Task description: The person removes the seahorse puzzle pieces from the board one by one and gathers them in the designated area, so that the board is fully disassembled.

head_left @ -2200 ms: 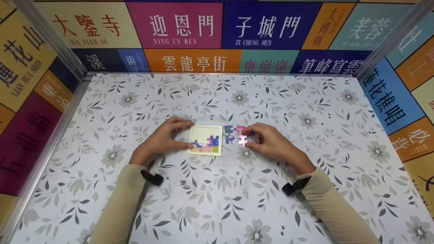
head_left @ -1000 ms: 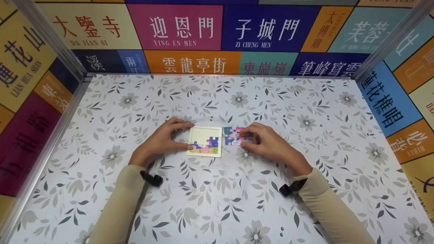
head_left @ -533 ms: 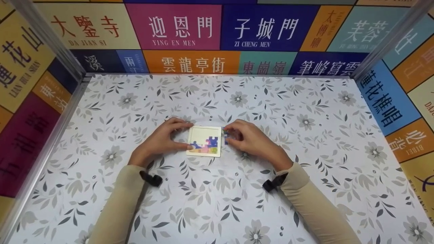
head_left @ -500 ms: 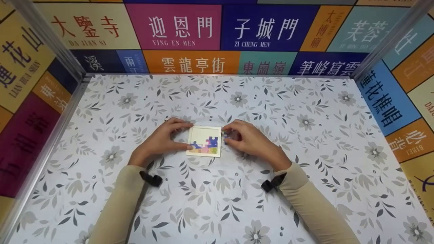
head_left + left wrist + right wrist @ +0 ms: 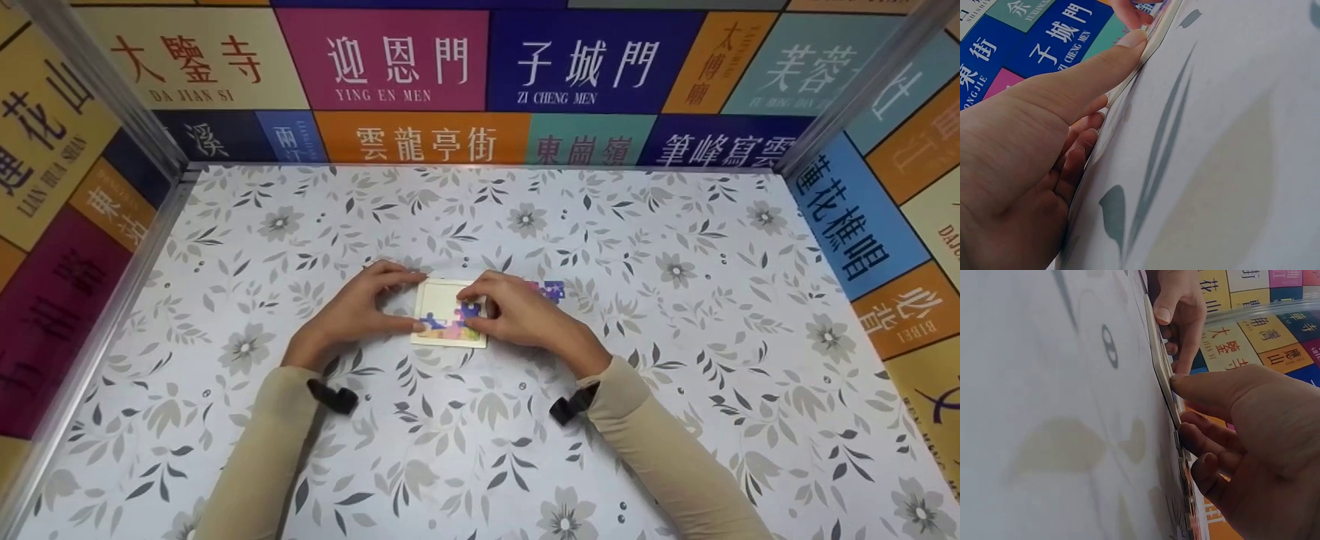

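A small square puzzle tray [image 5: 442,294] in pale wood lies mid-table, jigsaw pieces [image 5: 442,330] along its near side. My left hand [image 5: 356,307] grips its left side, index finger at the far corner and thumb near the front one. In the left wrist view, the thumb [image 5: 1120,48] lies along the tray's edge. My right hand [image 5: 517,311] reaches over the tray's right half and pinches a jigsaw piece, mostly hidden by the fingers. The right wrist view shows its thumb [image 5: 1202,388] on the tray rim [image 5: 1157,354].
More pink and blue jigsaw pieces [image 5: 553,290] lie right of the tray, partly behind my right hand. The table [image 5: 450,450] has a white floral cover. Printed panels [image 5: 405,60] with large characters wall in its back and sides.
My right hand has moved left from the loose pieces onto the tray's right half. Pink and blue pieces now show behind it. My left hand stays at the tray.
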`<state>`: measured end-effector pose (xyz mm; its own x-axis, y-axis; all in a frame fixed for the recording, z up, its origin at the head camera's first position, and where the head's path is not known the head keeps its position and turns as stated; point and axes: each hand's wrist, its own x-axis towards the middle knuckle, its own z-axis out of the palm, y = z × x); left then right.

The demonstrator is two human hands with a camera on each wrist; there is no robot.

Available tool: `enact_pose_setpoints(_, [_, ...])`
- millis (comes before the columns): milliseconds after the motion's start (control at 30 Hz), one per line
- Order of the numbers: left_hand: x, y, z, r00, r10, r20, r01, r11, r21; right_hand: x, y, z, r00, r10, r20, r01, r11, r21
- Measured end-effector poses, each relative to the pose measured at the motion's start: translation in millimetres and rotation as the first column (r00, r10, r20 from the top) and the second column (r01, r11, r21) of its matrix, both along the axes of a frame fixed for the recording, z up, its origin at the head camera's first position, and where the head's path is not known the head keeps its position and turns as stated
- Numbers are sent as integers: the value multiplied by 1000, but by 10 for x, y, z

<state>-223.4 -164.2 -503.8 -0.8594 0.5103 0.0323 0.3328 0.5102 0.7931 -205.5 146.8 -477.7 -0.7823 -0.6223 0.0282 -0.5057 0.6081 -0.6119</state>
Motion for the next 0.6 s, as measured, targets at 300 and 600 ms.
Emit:
enact_pose_setpoints(300, [15,-13,20,1000,18,13,-18,1000,-23,65,-58,56,999,-20,41,18,999,46])
enact_pose_setpoints(600, [24,-3,17,1000,14,17,-14,1000,-16,121,-95,83,993,-116,-23,118,987,110])
